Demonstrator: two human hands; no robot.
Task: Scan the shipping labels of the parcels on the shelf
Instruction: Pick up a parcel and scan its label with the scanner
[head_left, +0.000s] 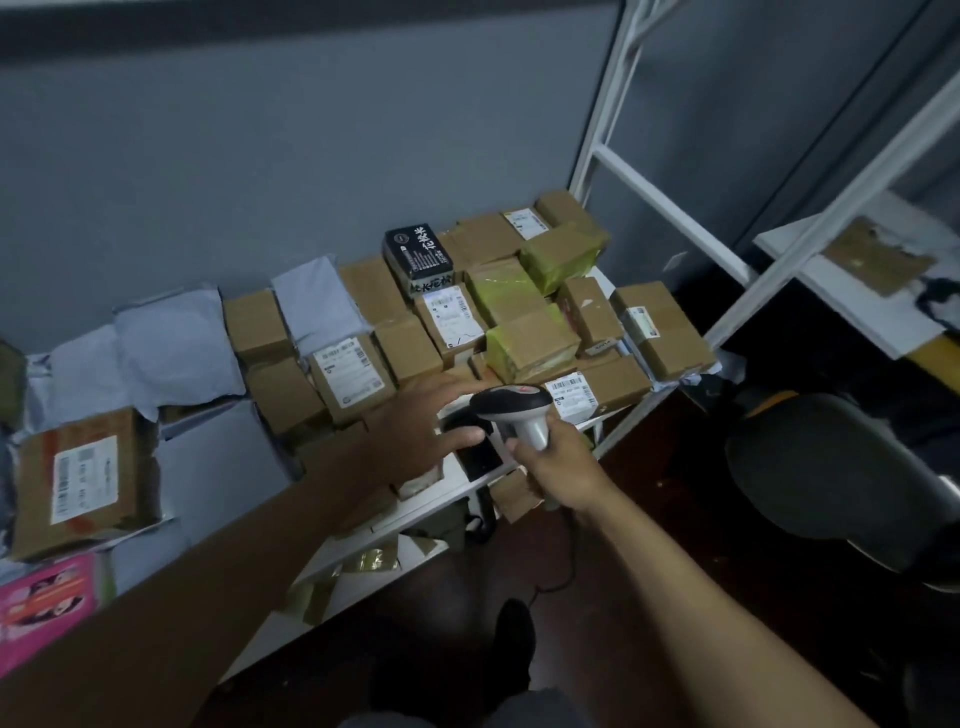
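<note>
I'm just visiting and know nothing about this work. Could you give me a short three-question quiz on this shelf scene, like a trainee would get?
1. True or false: the right hand holds the barcode scanner.
2. What colour is the printed box standing among the brown parcels? A) red B) black C) white
3. Fill in: the left hand reaches with straight fingers over the ____.

Key: 1 true; 2 B; 3 shelf.

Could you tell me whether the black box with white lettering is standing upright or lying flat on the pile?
Lying flat. The black box rests on the cardboard parcels with its broad printed face turned upward.
</note>
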